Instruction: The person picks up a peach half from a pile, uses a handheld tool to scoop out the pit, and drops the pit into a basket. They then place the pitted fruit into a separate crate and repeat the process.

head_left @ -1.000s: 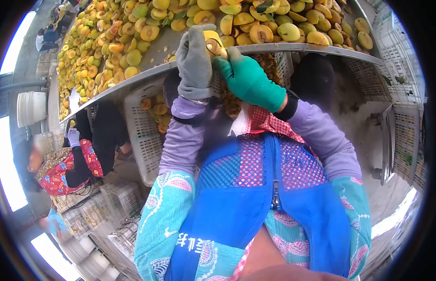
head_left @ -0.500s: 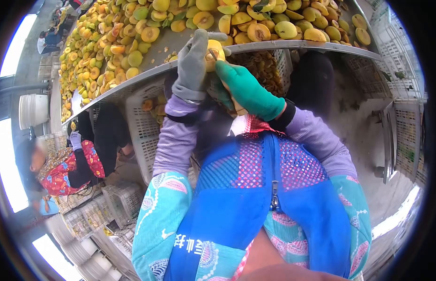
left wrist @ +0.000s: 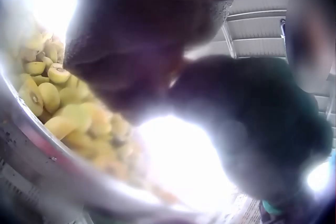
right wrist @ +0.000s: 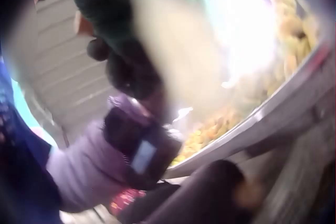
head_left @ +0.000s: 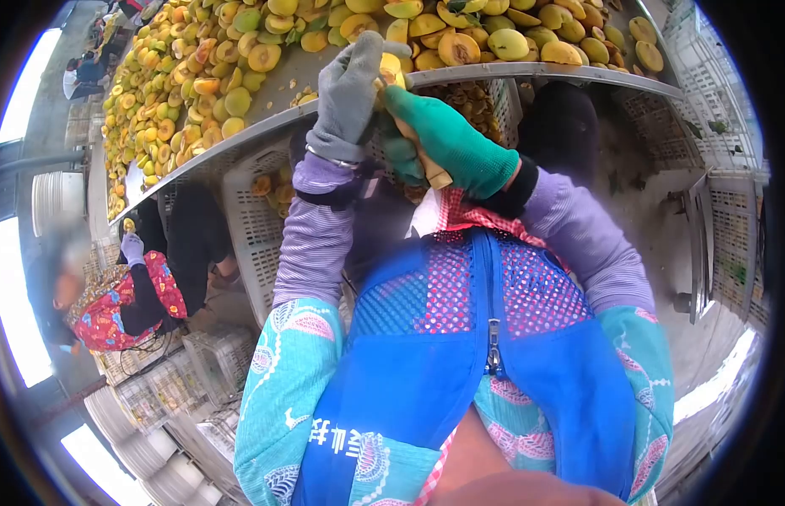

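Observation:
In the head view, my left hand [head_left: 346,97], in a grey glove, holds a halved yellow stone fruit [head_left: 393,69] at the near edge of the metal table. My right hand [head_left: 455,143], in a green glove, grips a wooden-handled tool [head_left: 437,174]. Its handle end sticks out below the palm, while its tip is hidden at the fruit. The right thumb lies right against the fruit's lower side. Blurred and pale, the handle fills the middle of the right wrist view. Dark glove shapes cover most of the left wrist view.
Many halved fruits [head_left: 215,76] are heaped on the table, behind its raised metal rim [head_left: 544,71]. Under the table stand plastic crates, one a white crate [head_left: 249,236] with fruit in it. At left sits another person in a red patterned apron [head_left: 143,304]. Crates are stacked at right.
My right hand has turned and dropped slightly against the fruit, bringing the wooden handle into view. The fruit's cut face has turned and shows less. The left hand keeps its hold.

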`<state>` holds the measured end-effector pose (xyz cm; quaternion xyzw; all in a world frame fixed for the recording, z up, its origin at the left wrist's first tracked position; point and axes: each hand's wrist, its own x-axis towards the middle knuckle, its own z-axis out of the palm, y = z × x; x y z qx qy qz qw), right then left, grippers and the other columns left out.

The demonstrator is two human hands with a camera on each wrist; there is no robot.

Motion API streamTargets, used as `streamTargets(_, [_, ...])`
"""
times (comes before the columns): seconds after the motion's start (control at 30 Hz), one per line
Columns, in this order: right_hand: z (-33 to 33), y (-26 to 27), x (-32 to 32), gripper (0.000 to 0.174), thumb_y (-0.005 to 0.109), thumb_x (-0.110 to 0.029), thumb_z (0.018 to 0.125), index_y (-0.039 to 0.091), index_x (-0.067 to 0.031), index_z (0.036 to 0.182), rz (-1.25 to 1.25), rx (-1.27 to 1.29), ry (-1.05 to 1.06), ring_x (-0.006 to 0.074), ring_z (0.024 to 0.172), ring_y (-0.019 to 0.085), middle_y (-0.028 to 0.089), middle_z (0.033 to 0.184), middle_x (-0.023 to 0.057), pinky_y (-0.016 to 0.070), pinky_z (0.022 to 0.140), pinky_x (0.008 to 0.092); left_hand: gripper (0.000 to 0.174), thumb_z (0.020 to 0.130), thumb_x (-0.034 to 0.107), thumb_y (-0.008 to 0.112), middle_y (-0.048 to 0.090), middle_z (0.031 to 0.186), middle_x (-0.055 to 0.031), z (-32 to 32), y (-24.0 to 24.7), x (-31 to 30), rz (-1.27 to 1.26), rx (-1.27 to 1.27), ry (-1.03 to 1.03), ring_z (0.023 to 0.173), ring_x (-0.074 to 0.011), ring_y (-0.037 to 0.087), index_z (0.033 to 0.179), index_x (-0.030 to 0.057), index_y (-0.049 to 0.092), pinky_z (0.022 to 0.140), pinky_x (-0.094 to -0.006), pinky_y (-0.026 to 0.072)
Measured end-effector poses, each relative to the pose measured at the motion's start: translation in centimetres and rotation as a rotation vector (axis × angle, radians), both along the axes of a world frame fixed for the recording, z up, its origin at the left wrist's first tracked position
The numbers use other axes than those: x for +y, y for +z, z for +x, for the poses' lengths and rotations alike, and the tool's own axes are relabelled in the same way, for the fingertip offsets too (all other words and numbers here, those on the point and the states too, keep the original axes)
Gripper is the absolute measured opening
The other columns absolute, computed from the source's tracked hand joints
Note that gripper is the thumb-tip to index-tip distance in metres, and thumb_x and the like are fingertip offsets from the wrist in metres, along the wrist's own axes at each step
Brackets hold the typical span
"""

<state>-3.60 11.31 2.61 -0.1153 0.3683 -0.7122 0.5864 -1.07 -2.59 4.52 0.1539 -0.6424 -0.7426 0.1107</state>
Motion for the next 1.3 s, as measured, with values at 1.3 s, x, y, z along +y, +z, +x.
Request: streamTargets(1.3, [-3.4,-2.2,1.8,0.042,0.046,-0.044,0.097,0.057,-0.0026,0.099,0.365,0.458,-0.426,0.0114,0.053,0.051,0.054,0.065,0.0027,0.0409,0.048,0.0266,0.051,0.071,0.017,0.076,0.067,0.1,-0.0159,-8.5,-2.8,-9.8,-0.893,-0.52,-0.036,0.084,-0.0243,0.067,0.117,0.003,0.058,0.074,-0.0313,0.0568])
